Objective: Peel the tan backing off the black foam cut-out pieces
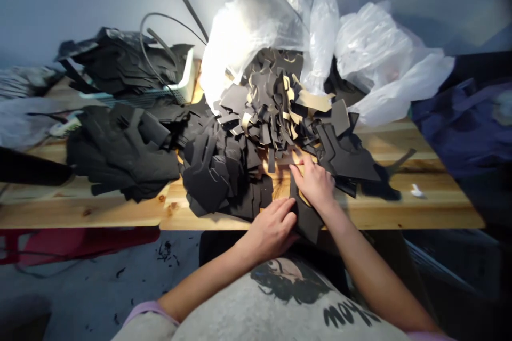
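A cut black foam-like sheet piece (pixel 308 221) with a curved notch lies across the front edge of the wooden table. My left hand (pixel 275 225) is closed on its left side, fingers curled over the edge. Above the same piece, my right hand (pixel 316 181) bends down with thumb and index finger at its upper end; the fingertips partly hide what they touch. Just beyond the fingers lies a heap of small black and tan offcuts (pixel 272 90). To the left of my hands stand stacked black cut pieces (pixel 212 170), overlapping one another.
More black pieces (pixel 120 149) are piled at the left, before a loaded pale basket (pixel 186 80). White plastic bags (pixel 376 58) stand at the back. Other black pieces (pixel 348 154) and a small white scrap (pixel 416 190) lie right. A red stool (pixel 80 245) is below the table.
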Tool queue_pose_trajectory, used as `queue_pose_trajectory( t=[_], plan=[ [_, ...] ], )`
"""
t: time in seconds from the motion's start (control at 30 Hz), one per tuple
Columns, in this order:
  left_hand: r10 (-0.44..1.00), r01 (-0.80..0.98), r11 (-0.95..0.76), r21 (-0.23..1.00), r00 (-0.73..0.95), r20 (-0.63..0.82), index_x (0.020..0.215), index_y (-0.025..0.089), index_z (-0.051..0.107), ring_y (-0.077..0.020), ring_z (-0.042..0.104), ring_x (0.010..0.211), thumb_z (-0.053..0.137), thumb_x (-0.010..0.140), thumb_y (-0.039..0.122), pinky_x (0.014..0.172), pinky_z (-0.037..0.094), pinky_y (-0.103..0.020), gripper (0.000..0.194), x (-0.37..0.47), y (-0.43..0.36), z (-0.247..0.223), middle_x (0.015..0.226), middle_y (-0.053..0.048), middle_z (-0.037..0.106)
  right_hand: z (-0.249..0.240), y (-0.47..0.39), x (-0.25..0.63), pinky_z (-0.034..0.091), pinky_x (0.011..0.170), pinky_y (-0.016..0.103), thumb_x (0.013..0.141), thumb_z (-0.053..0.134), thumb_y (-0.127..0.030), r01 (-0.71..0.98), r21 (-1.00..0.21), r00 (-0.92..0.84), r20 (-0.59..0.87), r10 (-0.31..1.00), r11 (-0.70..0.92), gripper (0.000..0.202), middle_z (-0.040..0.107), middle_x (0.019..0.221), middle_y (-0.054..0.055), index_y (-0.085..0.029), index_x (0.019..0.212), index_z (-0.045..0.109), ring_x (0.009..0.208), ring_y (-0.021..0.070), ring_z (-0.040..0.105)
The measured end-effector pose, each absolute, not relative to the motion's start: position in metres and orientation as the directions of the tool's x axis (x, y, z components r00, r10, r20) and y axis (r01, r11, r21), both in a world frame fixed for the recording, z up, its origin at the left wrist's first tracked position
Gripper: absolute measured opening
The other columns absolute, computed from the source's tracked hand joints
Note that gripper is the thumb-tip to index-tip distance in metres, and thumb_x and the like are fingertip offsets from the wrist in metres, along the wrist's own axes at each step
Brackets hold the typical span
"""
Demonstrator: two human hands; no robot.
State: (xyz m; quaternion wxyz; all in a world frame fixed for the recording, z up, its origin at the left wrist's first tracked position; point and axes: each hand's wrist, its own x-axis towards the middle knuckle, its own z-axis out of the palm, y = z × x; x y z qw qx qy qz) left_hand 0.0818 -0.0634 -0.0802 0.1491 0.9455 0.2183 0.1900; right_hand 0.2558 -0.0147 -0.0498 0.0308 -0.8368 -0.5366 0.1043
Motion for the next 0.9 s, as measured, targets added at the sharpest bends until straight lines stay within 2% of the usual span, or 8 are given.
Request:
queue_pose_trajectory(
  t=[0.1, 0.17, 0.3, 0.4, 0.5, 0.6, 0.73, 0.9],
  plan=[
    [0.446, 0.362, -0.880, 0.306, 0.852, 0.274, 0.106, 0.010, 0.059, -0.0358, 0.056, 0.130, 0.071, 0.088, 0.036, 0.108, 0.053, -0.047, 0.034, 0.088, -0.064, -0.082, 0.135, -0.024, 0.059, -0.045, -0.009, 0.252, 0.042, 0.069, 0.033, 0.104, 0.046, -0.039, 0.891, -0.134, 0.410, -0.167, 0.896, -0.433, 0.026, 0.074, 0.102, 0.013, -0.021, 0.117, 0.059, 0.093, 0.0347, 0.072],
    [0.418, 0.345, -0.903, 0.255, 0.840, 0.346, 0.111, 0.008, 0.060, -0.0347, 0.060, 0.126, 0.066, 0.093, 0.032, 0.105, 0.055, -0.046, 0.030, 0.089, -0.065, -0.084, 0.129, -0.022, 0.064, -0.038, -0.013, 0.259, 0.042, 0.069, 0.033, 0.104, 0.045, -0.037, 0.898, -0.168, 0.377, -0.186, 0.907, -0.407, 0.024, 0.074, 0.101, 0.012, -0.023, 0.114, 0.062, 0.094, 0.0339, 0.072],
    [0.455, 0.368, -0.890, 0.269, 0.730, 0.510, 0.131, 0.006, 0.055, -0.0246, 0.068, 0.116, 0.040, 0.102, 0.012, 0.098, 0.060, -0.035, 0.034, 0.086, -0.066, -0.087, 0.121, -0.018, 0.069, -0.017, -0.046, 0.290, 0.043, 0.070, 0.032, 0.098, 0.053, -0.050, 0.861, -0.357, 0.336, -0.139, 0.932, -0.363, 0.028, 0.073, 0.084, 0.007, -0.024, 0.104, 0.063, 0.090, 0.0305, 0.071],
    [0.488, 0.397, -0.871, 0.289, 0.649, 0.584, 0.134, 0.005, 0.053, -0.0212, 0.072, 0.108, 0.034, 0.101, 0.005, 0.092, 0.062, -0.029, 0.038, 0.089, -0.067, -0.087, 0.117, -0.018, 0.071, -0.006, -0.081, 0.311, 0.046, 0.072, 0.033, 0.090, 0.061, -0.055, 0.782, -0.549, 0.248, -0.161, 0.955, -0.296, 0.038, 0.071, 0.080, 0.003, -0.024, 0.110, 0.060, 0.078, 0.0259, 0.069],
    [0.419, 0.349, -0.905, 0.242, 0.639, 0.645, 0.131, 0.004, 0.055, -0.0243, 0.070, 0.112, 0.042, 0.104, 0.013, 0.094, 0.062, -0.032, 0.032, 0.096, -0.068, -0.081, 0.119, -0.020, 0.070, -0.003, -0.105, 0.323, 0.050, 0.083, 0.033, 0.088, 0.062, -0.047, 0.651, -0.750, 0.057, -0.111, 0.992, -0.121, 0.035, 0.071, 0.104, 0.005, -0.024, 0.113, 0.060, 0.095, 0.0235, 0.068],
    [0.366, 0.275, -0.930, 0.242, 0.673, 0.643, 0.130, 0.006, 0.056, -0.0248, 0.068, 0.115, 0.055, 0.102, 0.034, 0.096, 0.061, -0.033, 0.039, 0.092, -0.064, -0.065, 0.122, -0.020, 0.068, 0.003, -0.115, 0.344, 0.051, 0.080, 0.030, 0.089, 0.060, -0.042, 0.538, -0.839, 0.170, 0.015, 0.985, -0.080, 0.031, 0.069, 0.104, 0.005, -0.024, 0.114, 0.059, 0.094, 0.0211, 0.067],
    [0.527, 0.475, -0.840, 0.263, 0.596, 0.607, 0.137, 0.013, 0.054, -0.0264, 0.062, 0.124, 0.064, 0.097, 0.028, 0.101, 0.058, -0.038, 0.043, 0.050, -0.045, -0.035, 0.134, -0.019, 0.060, 0.009, -0.110, 0.396, 0.047, 0.063, 0.032, 0.083, 0.064, -0.048, 0.578, -0.801, 0.388, 0.100, 0.916, -0.157, 0.040, 0.066, 0.085, 0.004, -0.026, 0.117, 0.060, 0.073, 0.0225, 0.062],
    [0.772, 0.768, -0.577, 0.276, 0.404, 0.491, 0.145, 0.017, 0.046, -0.0342, 0.055, 0.132, 0.069, 0.093, 0.040, 0.108, 0.051, -0.052, 0.061, -0.024, -0.024, -0.025, 0.144, -0.020, 0.050, 0.003, -0.093, 0.419, 0.041, 0.065, 0.040, 0.085, 0.064, -0.040, 0.779, -0.473, 0.590, 0.330, 0.737, -0.412, 0.040, 0.071, 0.098, 0.018, -0.024, 0.121, 0.064, 0.080, 0.0279, 0.064]
  ],
)
